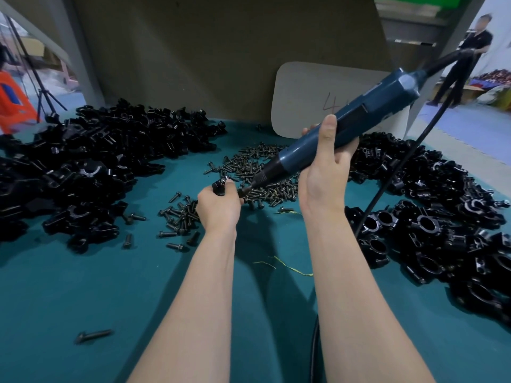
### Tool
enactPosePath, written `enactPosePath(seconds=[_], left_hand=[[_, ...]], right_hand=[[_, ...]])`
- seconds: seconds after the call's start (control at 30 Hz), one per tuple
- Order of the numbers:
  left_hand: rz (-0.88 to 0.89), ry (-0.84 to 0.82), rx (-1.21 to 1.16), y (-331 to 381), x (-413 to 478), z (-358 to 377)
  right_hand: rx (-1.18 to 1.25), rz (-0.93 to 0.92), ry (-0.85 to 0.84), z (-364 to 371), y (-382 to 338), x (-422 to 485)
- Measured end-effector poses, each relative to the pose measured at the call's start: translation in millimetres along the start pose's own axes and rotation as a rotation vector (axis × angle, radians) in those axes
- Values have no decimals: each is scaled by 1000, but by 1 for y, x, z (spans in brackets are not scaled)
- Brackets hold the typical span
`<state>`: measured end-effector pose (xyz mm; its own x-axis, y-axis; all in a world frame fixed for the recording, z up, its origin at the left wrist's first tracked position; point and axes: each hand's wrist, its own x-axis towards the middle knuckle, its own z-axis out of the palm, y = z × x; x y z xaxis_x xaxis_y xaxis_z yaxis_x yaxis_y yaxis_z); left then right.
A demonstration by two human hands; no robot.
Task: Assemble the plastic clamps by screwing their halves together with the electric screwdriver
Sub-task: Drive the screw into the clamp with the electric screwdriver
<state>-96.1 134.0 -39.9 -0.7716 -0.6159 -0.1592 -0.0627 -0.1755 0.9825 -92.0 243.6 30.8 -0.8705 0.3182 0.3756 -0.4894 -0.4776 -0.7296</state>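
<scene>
My left hand [218, 207] grips a black plastic clamp [221, 185] just above the teal table, near the middle of the view. My right hand [325, 167] grips the blue electric screwdriver [340, 128], which slants down to the left. Its bit tip [244, 190] meets the clamp beside my left fingers. A heap of dark screws [257, 170] lies behind and around both hands. Loose black clamp halves [91, 156] are piled at the left. Joined black clamps [420, 225] are piled at the right.
The screwdriver's black cable [398, 167] runs from its rear down across the right pile to the table's near edge. A cardboard wall [221, 51] and a pale board [304, 98] stand behind. One screw [94, 335] lies alone at the near left. A person [464, 59] stands far right.
</scene>
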Motion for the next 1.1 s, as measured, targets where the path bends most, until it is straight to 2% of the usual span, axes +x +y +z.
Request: enactPosePath(seconds=[0.23, 0.37, 0.57, 0.7, 1.1], left_hand=[[18, 1, 93, -2, 2, 1], [10, -10, 33, -1, 1, 1], [-67, -23, -63, 2, 3, 0], [-86, -31, -76, 1, 4, -1], [-84, -20, -36, 2, 3, -1]], right_hand=[[-11, 27, 20, 1, 0, -1], [12, 40, 35, 3, -3, -1], [179, 86, 40, -1, -11, 3], [204, 137, 69, -8, -14, 5], [279, 135, 143, -25, -14, 10]])
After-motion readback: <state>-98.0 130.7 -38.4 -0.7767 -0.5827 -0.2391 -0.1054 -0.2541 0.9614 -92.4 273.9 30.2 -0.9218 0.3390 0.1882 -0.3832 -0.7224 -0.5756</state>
